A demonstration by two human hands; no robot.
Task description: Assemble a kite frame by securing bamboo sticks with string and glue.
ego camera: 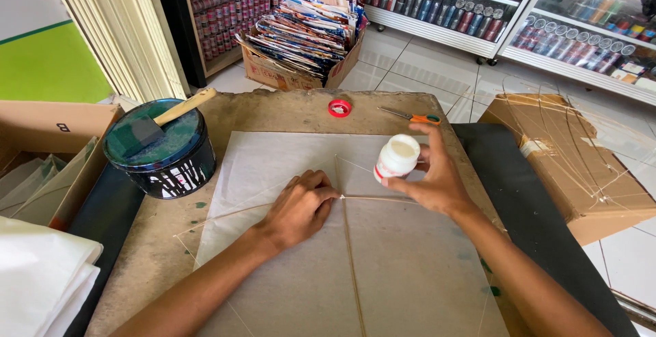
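The left hand lies curled, knuckles up, fingertips pressing where two thin bamboo sticks cross; it clasps nothing, only pins the joint down. Under it spreads a sheet of pale, slightly crumpled paper, a kite shape with fine string running along its edges. Just right of that joint the right hand grips a small bottle between thumb and fingers — white, round, smooth plastic, tilted, with a red band of label low on its side. The bottle hangs just above the paper, near the upright stick.

The table beneath is rough, brown and stained, with green flecks. Left of the pressing hand stands a black round tin, streaked white, its lid dark green, with a foam brush on a wooden handle resting across it. Beyond the bottle lie a red tape ring and orange-handled scissors.

Right of the holding hand sits a brown carton — bent stick frames lie over it. Farther off, a cardboard box brims with colourful printed sheets, and white shelves carry rows of spools in red, blue and dark tones.
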